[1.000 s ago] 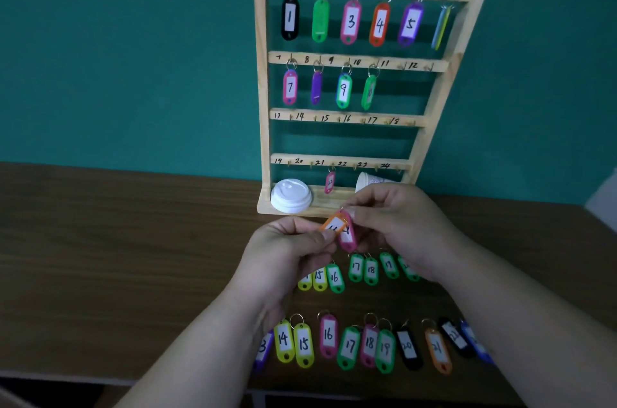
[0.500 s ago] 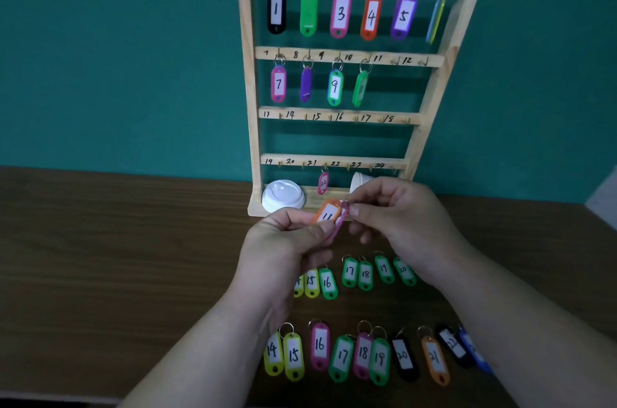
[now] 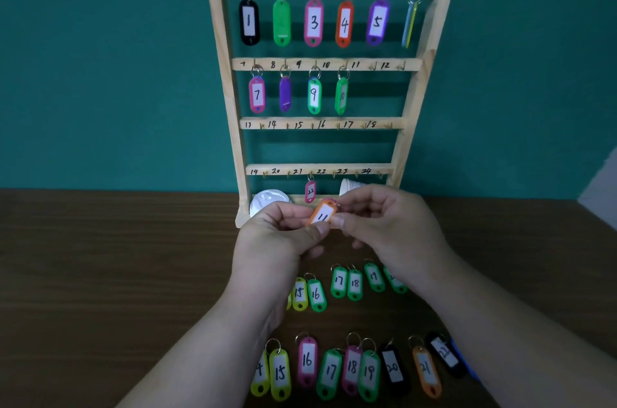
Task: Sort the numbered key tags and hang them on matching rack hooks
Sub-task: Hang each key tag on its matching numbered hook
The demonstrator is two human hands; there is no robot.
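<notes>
A wooden key rack (image 3: 224,80) stands against the teal wall, hooks numbered 1 to 24. Tags hang on hooks 1 to 10, and a small pink tag 22 (image 3: 310,191) hangs on the bottom rail. In front of the rack's base, my left hand (image 3: 277,234) pinches an orange tag marked 11 (image 3: 322,213) by its lower end. My right hand (image 3: 384,224) pinches the same tag's top end, where a pink edge of another tag shows behind it. Two rows of loose tags lie on the table: a green and yellow row (image 3: 339,284) and a nearer mixed row (image 3: 354,371).
A white plastic lid (image 3: 267,200) and a tipped white paper cup (image 3: 350,186) sit on the rack's base. Hooks 11 (image 3: 374,67) and 12 (image 3: 402,67) carry nothing. The brown wooden table (image 3: 117,257) stretches left of my hands.
Both hands rose slightly toward the rack's base. The orange tag 11 turned to face me, and the pink tag beside it slipped almost wholly behind it.
</notes>
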